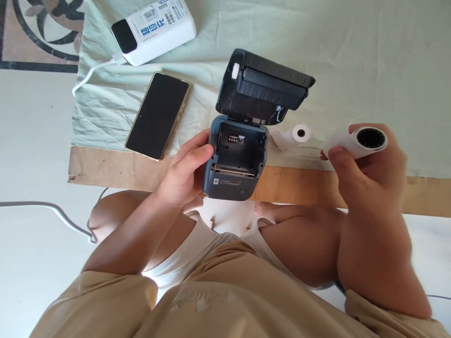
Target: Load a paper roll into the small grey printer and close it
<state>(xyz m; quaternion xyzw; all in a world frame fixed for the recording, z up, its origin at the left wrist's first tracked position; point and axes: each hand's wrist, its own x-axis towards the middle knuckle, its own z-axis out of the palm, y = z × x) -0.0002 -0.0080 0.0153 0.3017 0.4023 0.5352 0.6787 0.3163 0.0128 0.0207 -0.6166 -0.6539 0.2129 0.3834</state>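
Note:
My left hand [188, 171] grips a dark portable label printer [230, 185] by its left side, above the near edge of the table. The printer's lid [266, 87] is swung up and back, and no roll sits in its paper bay. Over to the right, my right hand [369, 169] is closed around a white paper roll [347, 144], its dark core facing up and right. A second, smaller paper roll [295, 134] lies on the cloth between the printer and my right hand, with a loose end of paper toward the printer.
A smartphone [158, 115] lies on the pale green cloth [352, 56] left of the printer. Farther back is a white power bank [158, 28] with a white cable [93, 72] plugged in. The wooden table edge [299, 185] runs just in front of my legs.

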